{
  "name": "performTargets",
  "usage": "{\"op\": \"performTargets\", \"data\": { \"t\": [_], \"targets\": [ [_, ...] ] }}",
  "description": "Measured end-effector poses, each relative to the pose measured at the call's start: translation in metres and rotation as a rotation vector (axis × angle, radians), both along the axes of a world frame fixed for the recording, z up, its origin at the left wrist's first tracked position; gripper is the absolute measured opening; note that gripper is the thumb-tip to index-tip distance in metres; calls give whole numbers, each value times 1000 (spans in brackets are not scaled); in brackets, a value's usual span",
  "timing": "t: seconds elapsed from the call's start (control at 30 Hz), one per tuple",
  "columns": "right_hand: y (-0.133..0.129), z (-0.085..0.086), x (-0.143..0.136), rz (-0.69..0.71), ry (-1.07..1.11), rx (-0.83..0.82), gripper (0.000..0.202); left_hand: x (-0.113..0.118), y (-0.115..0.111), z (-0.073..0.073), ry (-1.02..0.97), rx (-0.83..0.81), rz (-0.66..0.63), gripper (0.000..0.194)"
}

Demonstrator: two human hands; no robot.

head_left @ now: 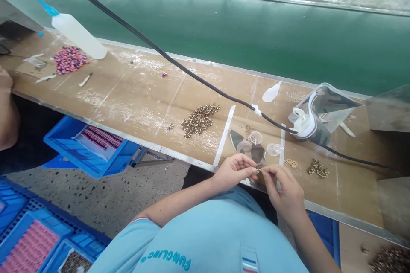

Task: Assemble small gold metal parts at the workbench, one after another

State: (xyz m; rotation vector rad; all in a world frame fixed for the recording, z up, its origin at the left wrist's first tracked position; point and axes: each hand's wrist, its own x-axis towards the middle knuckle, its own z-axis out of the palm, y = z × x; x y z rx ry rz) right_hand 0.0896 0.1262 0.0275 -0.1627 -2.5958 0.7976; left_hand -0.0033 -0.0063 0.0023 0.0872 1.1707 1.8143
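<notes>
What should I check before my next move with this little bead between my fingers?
1. Both hands on the piece: ok. The left hand and right hand meet fingertip to fingertip over the small bead.
2. Grip secure: cannot tell, the bead is too small and mostly hidden.
3. Supply within reach: ok. A pile of beads lies on the workbench, with smaller clusters by the right hand.
4. Black cable clear of the hands: ok, it crosses the bench beyond them.
5. Squeeze bottle: ok, lying far to the left, out of the way.
</notes>
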Motion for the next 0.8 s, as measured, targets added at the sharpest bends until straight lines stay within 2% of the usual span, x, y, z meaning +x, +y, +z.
{"op": "performTargets", "data": {
  "t": [0.23, 0.4, 0.5, 0.67, 0.8],
  "targets": [
    [-2, -2, -3, 11, -5, -5, 13, 0, 1, -1, -19, 19, -11, 42],
    [2, -1, 0, -19, 42, -28, 8, -4, -4, 4, -16, 14, 0, 43],
    [6, -5, 4, -65, 71, 12, 5, -10, -15, 7, 13, -33, 57, 42],
    [-1, -14, 3, 36, 109, 116, 4, -23, -30, 5, 80, -80, 231, 32],
    [-14, -13, -10, 49, 150, 175, 3, -30, -34, 2, 144, -111, 320, 26]
  ]
}}
